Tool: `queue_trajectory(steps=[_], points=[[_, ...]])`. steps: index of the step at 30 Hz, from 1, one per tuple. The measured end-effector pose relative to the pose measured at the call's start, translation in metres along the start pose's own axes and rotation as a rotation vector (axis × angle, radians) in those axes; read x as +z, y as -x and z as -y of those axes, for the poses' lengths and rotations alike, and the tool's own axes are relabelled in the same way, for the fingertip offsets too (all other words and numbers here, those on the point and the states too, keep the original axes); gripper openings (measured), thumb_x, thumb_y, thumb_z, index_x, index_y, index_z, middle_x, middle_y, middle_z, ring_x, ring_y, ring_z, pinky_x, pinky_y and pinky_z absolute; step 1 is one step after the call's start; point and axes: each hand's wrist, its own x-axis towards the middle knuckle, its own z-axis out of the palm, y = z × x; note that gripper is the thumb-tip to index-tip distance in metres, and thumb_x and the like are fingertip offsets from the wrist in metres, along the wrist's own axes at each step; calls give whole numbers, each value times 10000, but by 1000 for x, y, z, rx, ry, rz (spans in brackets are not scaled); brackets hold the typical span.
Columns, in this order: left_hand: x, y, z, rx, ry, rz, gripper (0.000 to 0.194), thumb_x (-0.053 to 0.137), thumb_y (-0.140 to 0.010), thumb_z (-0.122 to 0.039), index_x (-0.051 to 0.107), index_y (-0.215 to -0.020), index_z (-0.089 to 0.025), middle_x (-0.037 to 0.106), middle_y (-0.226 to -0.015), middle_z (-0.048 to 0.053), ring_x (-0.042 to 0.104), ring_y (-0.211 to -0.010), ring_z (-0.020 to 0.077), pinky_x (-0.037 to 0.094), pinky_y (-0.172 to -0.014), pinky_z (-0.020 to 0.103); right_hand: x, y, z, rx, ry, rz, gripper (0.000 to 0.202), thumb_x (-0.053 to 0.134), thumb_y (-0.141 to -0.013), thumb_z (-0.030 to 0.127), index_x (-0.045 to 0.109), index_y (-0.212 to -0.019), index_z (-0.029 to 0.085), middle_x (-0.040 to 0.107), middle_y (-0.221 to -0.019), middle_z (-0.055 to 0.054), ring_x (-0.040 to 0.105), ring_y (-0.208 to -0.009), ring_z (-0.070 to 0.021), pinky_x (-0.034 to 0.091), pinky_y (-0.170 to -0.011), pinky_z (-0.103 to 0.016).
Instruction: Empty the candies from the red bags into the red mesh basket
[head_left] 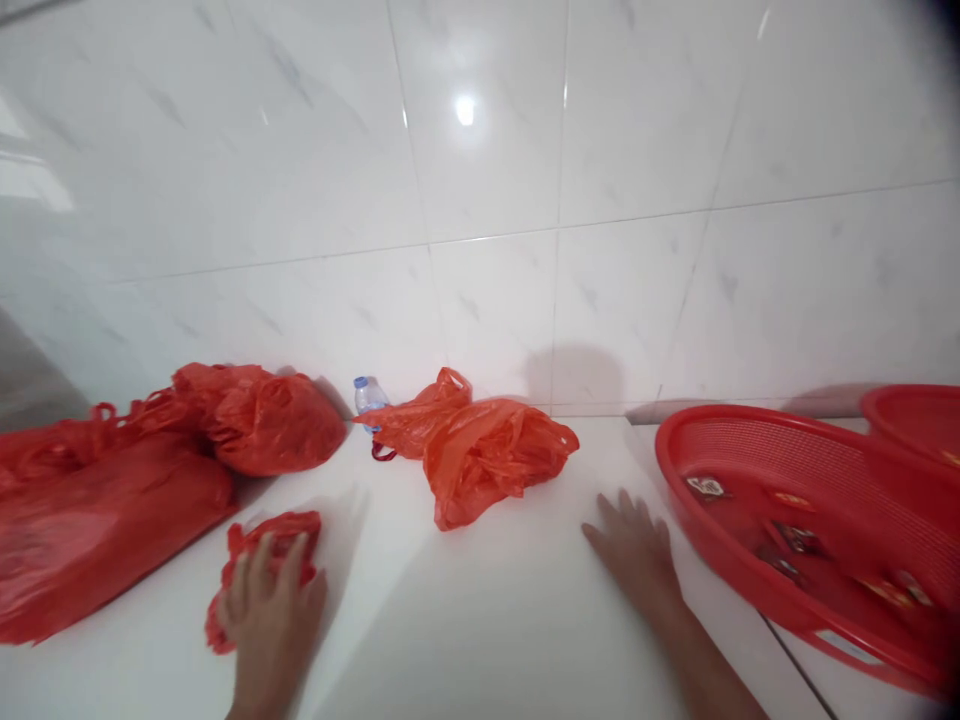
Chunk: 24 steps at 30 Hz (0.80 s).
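On the white table at the lower left, a small crumpled red plastic bag (304, 530) lies under my left hand (274, 600). The fingers curl over it and grip it, and part of it is hidden beneath them. My right hand (634, 545) rests flat on the tabletop with its fingers spread, holding nothing. Between and beyond my hands sits a loose, bunched orange-red plastic bag (499, 455). Close to my right hand is a large red plastic basket (720, 425) with several small wrapped packets on its bottom.
Full red plastic bags (120, 530) are heaped at the left. A clear bottle with a blue cap (367, 395) stands at the back by the tiled wall (495, 310). Another red basket (911, 410) is partly visible at the right edge. A seam runs between table sections.
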Motion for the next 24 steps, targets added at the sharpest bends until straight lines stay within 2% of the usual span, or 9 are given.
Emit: queue_trajectory(steps=[2, 4, 7, 11, 14, 17, 19, 21, 24], points=[[3, 4, -23, 315, 130, 13, 417, 560, -823, -234, 535, -1239, -221, 340, -1466, 152, 301, -1340, 382, 308, -1029, 597, -1, 1, 13, -11, 20, -27, 591, 378, -890, 484, 382, -1409, 200, 293, -1490, -163, 215, -1377, -352, 171, -1056, -547], [6, 8, -48, 511, 240, 31, 386, 572, -812, -164, 566, -1193, -224, 399, -1424, 148, 338, -1327, 353, 352, -1026, 547, 0, 4, 31, -71, 22, -50, 606, 379, -901, 456, 312, -1443, 195, 288, -1493, -164, 197, -1382, -356, 170, -1048, -562], [9, 12, -93, 655, 400, 26, 393, 552, -804, -85, 566, -1176, -212, 454, -1362, 151, 381, -1304, 313, 413, -1001, 497, 2, 9, 56, -223, -9, -42, 603, 374, -911, 436, 253, -1464, 228, 256, -1514, -134, 176, -1392, -342, 149, -1058, -565], [12, 13, -164, 813, 581, 98, 422, 487, -815, -44, 535, -1203, -202, 452, -1367, 138, 362, -1323, 267, 434, -1010, 448, 3, 13, 68, -301, -54, 1, 563, 353, -917, 455, 333, -1434, 232, 286, -1505, -116, 224, -1379, -336, 155, -1062, -568], [21, 6, -210, 750, 613, 180, 475, 439, -846, -70, 456, -1302, -201, 358, -1453, 138, 250, -1382, 286, 394, -1044, 488, 0, 12, 68, -253, -62, -124, 610, 436, -889, 438, 307, -1444, 219, 245, -1516, -146, 167, -1393, -357, 149, -1055, -591], [36, -5, -234, 584, 658, 237, 560, 414, -873, -113, 292, -1416, -177, 254, -1509, 154, 176, -1406, 300, 352, -1066, 525, -8, 11, 72, -269, -93, -305, 624, 498, -865, 362, 305, -1441, 217, 164, -1537, -153, 90, -1407, -363, 131, -1058, -601], [46, -10, -239, 495, 717, 241, 574, 397, -890, -133, 233, -1438, -175, 217, -1522, 154, 177, -1408, 289, 340, -1076, 519, -13, 10, 78, -346, -137, -351, 549, 507, -862, 337, 392, -1392, 251, 156, -1546, -118, 79, -1409, -360, 120, -1065, -602], [52, -13, -239, 444, 776, 231, 545, 373, -905, -136, 244, -1432, -189, 206, -1526, 142, 199, -1404, 268, 342, -1082, 498, -15, 8, 84, -420, -171, -351, 456, 502, -866, 327, 483, -1318, 272, 162, -1549, -79, 81, -1409, -356, 102, -1072, -604], [57, -12, -236, 440, 815, 195, 484, 359, -916, -137, 319, -1396, -195, 252, -1507, 134, 245, -1388, 249, 355, -1078, 478, -13, 2, 92, -471, -196, -306, 445, 485, -871, 301, 495, -1311, 239, 202, -1540, -63, 90, -1406, -352, 82, -1076, -614]])
